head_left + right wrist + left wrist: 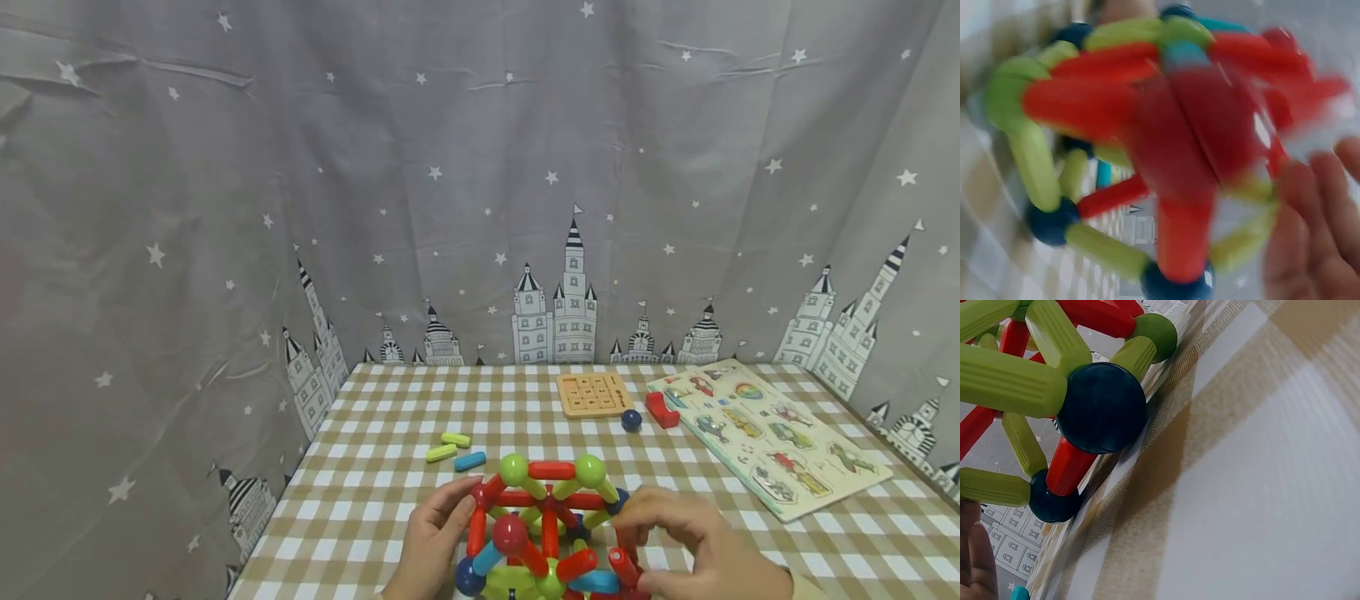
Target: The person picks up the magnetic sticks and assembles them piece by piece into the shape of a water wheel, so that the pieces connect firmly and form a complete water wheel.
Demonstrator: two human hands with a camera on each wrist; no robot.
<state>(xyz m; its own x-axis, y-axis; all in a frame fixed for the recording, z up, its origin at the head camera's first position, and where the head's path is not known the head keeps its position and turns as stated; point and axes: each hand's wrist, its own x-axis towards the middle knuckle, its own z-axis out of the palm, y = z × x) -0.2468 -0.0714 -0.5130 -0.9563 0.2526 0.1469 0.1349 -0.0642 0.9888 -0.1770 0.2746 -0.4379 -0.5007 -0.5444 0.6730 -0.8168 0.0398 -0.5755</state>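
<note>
A magnetic ball-and-rod structure (550,527) of red, lime, blue and dark-blue parts stands at the table's near edge. My left hand (433,533) holds its left side, thumb and fingers at a red ball (481,497). In the left wrist view, fingertips (979,550) show just below a lime rod (994,486). Blurred, my right hand (693,537) is at the structure's right side, fingers bent loosely and thumb apart from them. Its fingertips overlap the edge near a dark-blue ball (617,501). A red rod (622,567) sticks up between that hand and the frame.
Two lime rods (441,452) and a blue rod (470,461) lie behind the left hand. Farther back are a wooden number puzzle (595,395), a loose dark-blue ball (632,420) and a red block (662,410). A picture puzzle board (776,442) lies on the right.
</note>
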